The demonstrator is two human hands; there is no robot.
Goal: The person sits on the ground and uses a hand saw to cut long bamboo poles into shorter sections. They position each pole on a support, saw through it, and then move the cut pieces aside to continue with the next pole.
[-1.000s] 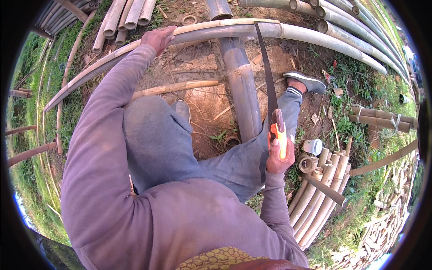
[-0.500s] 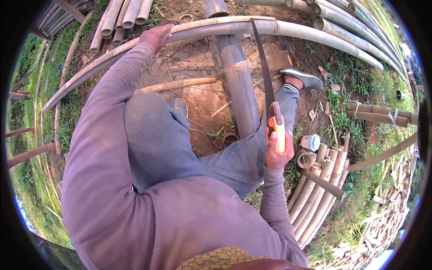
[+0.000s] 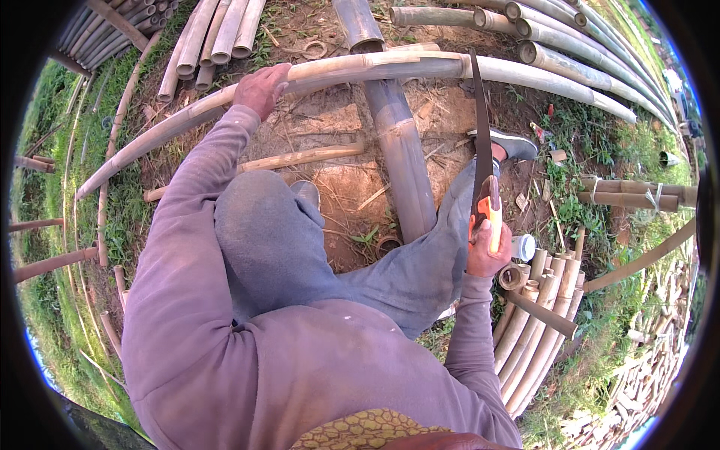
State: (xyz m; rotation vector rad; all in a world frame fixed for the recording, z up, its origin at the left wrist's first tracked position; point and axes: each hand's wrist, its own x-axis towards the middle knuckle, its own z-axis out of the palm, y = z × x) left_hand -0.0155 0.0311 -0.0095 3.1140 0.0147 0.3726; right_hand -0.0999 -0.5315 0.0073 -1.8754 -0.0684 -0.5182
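My left hand [image 3: 260, 88] presses down on a long pale bamboo pole [image 3: 352, 75] that lies crosswise over a thick grey bamboo trunk [image 3: 397, 150]. My right hand [image 3: 486, 251] grips the orange handle of a hand saw [image 3: 481, 150]. The dark curved blade runs up from the handle and its tip rests on the pale pole, to the right of the trunk. My knee [image 3: 262, 225] in grey trousers is bent below the pole, and my right foot in a grey shoe [image 3: 506, 142] stands next to the blade.
Stacks of cut bamboo lie at top left [image 3: 217, 30], top right [image 3: 577, 52] and lower right [image 3: 536, 322]. A thin bamboo stick [image 3: 292, 159] lies on the bare earth. A small white container [image 3: 523, 247] sits by the right hand. Grass surrounds the patch.
The saw and my right hand have shifted slightly up along the pole; the blade stays on the pale bamboo. My left hand keeps its hold.
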